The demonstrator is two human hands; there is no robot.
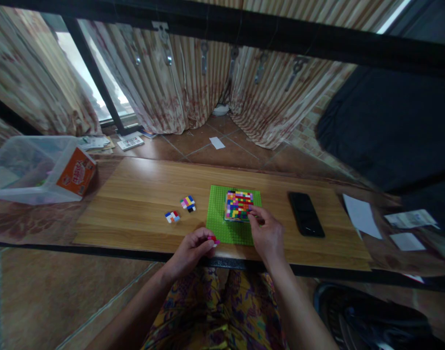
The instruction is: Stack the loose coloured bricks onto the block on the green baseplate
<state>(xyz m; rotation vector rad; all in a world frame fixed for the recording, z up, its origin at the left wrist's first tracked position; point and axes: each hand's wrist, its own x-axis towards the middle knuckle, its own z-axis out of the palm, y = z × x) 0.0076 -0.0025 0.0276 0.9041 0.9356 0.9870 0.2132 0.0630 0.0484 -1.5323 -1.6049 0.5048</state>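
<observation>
A green baseplate (215, 218) lies on the wooden tabletop, carrying a block of multicoloured toy bricks (238, 204). My right hand (266, 231) is at the block's right edge, thumb and fingers pinched together with the tips touching it. Whatever is between those fingertips is too small to make out. Near the table's front edge, by the baseplate's lower left corner, my left hand (193, 247) is closed on a few toy bricks (213, 239), pink, red and white. Two small clusters of joined bricks, one (188, 203) farther back and another (172, 217) nearer, rest left of the baseplate.
A black phone (305, 214) lies right of the baseplate, with white papers (361, 215) beyond it. At the far left stands a clear plastic tub (36, 194) with an orange label. Curtains (193, 92) hang behind the table, and a dark shoe (375, 316) shows lower right.
</observation>
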